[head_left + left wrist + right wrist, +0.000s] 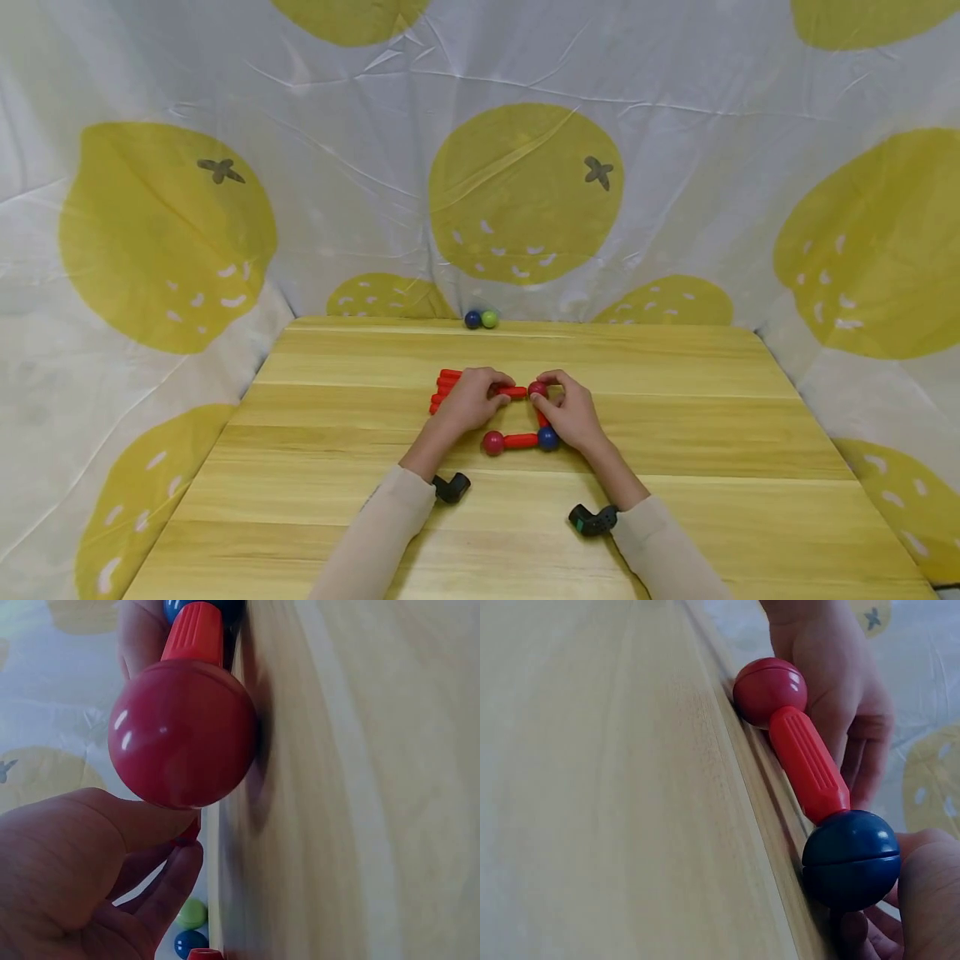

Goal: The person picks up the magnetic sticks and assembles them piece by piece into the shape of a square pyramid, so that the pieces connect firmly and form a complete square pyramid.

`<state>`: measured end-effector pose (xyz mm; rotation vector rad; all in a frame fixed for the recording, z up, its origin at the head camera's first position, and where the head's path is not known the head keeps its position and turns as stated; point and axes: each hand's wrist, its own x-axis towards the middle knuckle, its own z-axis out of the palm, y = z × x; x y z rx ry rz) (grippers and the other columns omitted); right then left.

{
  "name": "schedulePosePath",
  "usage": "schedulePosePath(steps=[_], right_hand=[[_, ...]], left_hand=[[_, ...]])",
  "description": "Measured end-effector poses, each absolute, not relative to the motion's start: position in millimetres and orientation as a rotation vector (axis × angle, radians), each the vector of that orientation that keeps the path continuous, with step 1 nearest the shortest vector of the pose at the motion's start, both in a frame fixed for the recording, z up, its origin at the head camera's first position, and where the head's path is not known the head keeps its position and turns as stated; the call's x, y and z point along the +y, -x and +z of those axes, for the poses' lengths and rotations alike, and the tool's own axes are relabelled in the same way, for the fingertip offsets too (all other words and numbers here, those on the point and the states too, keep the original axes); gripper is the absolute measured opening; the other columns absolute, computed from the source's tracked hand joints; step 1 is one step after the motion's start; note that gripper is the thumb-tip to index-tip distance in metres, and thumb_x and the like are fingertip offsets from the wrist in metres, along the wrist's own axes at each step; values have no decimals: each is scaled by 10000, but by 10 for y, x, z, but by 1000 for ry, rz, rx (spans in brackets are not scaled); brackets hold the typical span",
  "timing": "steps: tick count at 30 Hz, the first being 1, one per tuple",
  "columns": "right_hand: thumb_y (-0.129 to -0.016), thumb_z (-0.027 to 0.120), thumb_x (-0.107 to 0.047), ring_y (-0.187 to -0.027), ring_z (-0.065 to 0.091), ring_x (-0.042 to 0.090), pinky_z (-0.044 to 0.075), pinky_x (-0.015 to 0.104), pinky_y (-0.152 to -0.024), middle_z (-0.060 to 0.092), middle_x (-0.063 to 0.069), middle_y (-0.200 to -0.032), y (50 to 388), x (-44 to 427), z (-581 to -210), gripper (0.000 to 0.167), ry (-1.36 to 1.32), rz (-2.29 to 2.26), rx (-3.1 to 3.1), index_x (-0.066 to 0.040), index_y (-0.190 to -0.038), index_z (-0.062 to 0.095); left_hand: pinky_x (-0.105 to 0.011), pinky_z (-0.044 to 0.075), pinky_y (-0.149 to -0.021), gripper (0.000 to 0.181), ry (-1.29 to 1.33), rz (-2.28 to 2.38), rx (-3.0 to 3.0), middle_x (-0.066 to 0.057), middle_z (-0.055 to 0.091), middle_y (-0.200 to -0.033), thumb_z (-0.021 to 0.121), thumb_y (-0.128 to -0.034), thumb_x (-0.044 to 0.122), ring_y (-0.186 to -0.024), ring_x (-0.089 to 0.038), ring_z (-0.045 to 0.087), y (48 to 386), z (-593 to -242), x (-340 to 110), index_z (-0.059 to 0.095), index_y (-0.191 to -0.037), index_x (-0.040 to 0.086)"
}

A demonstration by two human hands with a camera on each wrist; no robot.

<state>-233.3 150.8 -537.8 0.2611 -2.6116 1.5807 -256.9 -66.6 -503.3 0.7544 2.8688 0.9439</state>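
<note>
In the head view my left hand (472,400) pinches a red rod (517,392) between thumb and fingers, its free end pointing right. That end is close to a dark red ball (537,389); whether they touch I cannot tell. My right hand (576,412) grips this ball with thumb and fingers. From it a second red rod (542,419), partly covered by the hand, runs down to a blue ball (548,438). Another red rod (521,441) joins the blue ball to a nearer dark red ball (492,442), seen large in the left wrist view.
Several more red rods (437,400) lie side by side, just left of my left hand. At the table's far edge sit a dark blue ball (472,319) and a green ball (490,319). A lemon-patterned cloth (675,200) hangs behind the wooden table (315,500).
</note>
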Motion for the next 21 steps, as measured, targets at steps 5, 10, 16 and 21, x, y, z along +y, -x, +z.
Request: schedulePosePath(steps=[5, 10, 16, 21], right_hand=[[-958, 747, -249, -544, 562, 133, 440, 234, -484, 691, 114, -1155, 2350, 1508, -5381, 347, -298, 1562, -2620, -95, -1255, 655], [-942, 764, -248, -792, 566, 182, 478, 301, -720, 691, 97, -1101, 2445, 1547, -5399, 397, -463, 1407, -2639, -86, -1290, 662], [-945, 752, -227, -1129, 599, 259, 483, 466, -995, 689, 62, -1286, 2537, 1560, -5412, 371, -646, 1298, -2720, -145, -1303, 697], [-959, 740, -226, -1124, 608, 261, 485, 464, -993, 699, 60, -1225, 2530, 1529, -5385, 281, -628, 1324, -2742, -149, -1228, 719]], left_hand=[[-323, 577, -887, 213, -755, 955, 2853, -38, 751, -1137, 741, -961, 159, -967, -164, 670, 2564, -5030, -656, 767, -1169, 121], [-297, 576, -861, 206, -771, 969, 2846, -47, 747, -1120, 745, -957, 150, -943, -150, 660, 2583, -5035, -640, 766, -1158, 108], [-289, 571, -850, 215, -770, 947, 2855, -47, 747, -1121, 753, -952, 151, -940, -152, 664, 2584, -5019, -637, 763, -1162, 107], [-297, 578, -867, 255, -752, 950, 2821, -46, 736, -1125, 745, -962, 186, -948, -164, 669, 2590, -5012, -675, 745, -1204, 105]])
